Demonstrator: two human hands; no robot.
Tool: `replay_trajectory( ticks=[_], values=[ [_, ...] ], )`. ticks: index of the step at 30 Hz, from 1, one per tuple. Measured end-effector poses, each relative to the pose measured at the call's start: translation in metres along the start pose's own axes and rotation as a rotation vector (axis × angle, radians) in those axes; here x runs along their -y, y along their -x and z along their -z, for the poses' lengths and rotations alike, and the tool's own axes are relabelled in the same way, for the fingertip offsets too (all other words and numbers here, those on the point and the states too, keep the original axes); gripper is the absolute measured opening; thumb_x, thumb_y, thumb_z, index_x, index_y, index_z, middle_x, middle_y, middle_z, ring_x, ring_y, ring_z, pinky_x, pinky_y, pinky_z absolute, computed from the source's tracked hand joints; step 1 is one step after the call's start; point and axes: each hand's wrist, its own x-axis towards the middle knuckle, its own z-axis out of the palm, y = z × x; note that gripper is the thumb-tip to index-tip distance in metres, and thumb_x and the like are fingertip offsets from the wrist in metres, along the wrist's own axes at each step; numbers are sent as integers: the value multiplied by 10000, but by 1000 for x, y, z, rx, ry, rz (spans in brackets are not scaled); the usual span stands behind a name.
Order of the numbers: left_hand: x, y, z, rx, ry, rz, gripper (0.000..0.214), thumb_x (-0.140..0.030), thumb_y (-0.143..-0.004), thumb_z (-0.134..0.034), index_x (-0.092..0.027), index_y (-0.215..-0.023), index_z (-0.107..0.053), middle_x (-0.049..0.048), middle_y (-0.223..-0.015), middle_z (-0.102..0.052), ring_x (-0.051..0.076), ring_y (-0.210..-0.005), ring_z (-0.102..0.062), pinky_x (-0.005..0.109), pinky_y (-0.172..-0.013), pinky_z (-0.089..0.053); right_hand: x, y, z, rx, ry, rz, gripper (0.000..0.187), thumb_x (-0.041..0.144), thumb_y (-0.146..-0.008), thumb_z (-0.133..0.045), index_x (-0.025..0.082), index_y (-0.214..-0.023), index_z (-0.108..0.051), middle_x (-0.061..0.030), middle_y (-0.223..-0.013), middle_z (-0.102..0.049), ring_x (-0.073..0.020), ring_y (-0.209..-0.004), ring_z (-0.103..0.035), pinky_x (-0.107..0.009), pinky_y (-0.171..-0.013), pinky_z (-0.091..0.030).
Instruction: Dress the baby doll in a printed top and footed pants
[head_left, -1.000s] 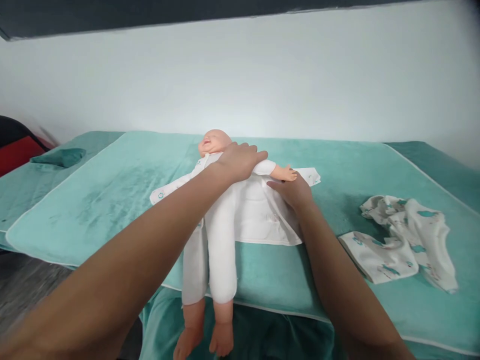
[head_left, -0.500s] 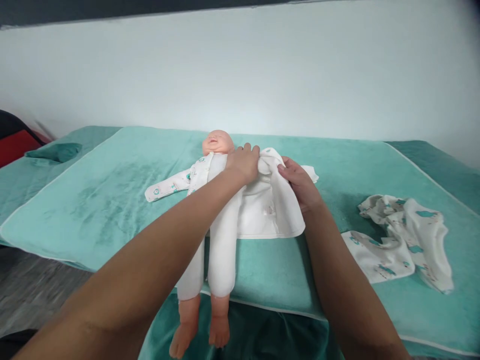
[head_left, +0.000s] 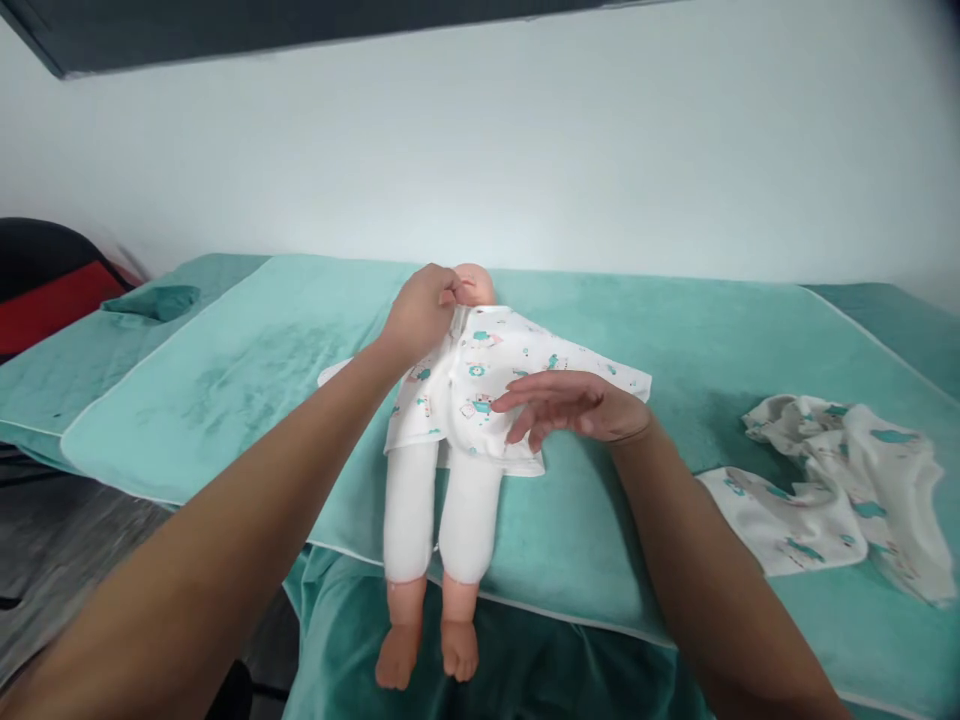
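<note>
A baby doll [head_left: 468,530] lies on its back on the green cover, with a white cloth body and legs and bare feet. It wears a white baby shirt [head_left: 480,375] with small green and pink prints, whose front panel is spread over the chest. At the shirt's neckline, by the doll's chin, my left hand [head_left: 421,318] is closed on the collar edge; its fingertips are partly hidden. My right hand [head_left: 574,405] is open above the shirt's lower front, fingers stretched toward the left. Whether its fingertips touch the cloth is unclear.
Crumpled printed baby clothing [head_left: 832,490] lies to the right on the green cover [head_left: 600,540]. A white wall [head_left: 480,150] stands behind the bed. At the far left are a black and red chair [head_left: 56,285] and a small folded green cloth [head_left: 154,302].
The shirt's front panel, held turned back before, now lies over the doll's chest. My left hand has moved left to the neckline. My right hand has let go of the cloth and opened.
</note>
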Motion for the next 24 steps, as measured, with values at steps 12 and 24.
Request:
replay_trajectory(
  ticks=[12,24],
  values=[
    [71,138,18,-23,68,259,339,-299,-948,-441,-212,-1179,-673,62,-1235,-696,230,-1152,-617,403,-1070,-454,-11,-4,-6,-284,55,-26,515,426,-789,-782,267,-1266,-669,-113,-1267,-696,-240,-989,-698,-361,-807,-545],
    [117,129,48,-14,-381,211,386,-185,-873,-459,-185,-1173,-703,106,-1302,-681,304,-1254,-579,477,-1066,-441,-50,57,-66,-1028,195,45,207,384,-816,-758,278,-991,-721,-19,-973,-711,-154,-831,-646,-300,-783,-525]
  ],
)
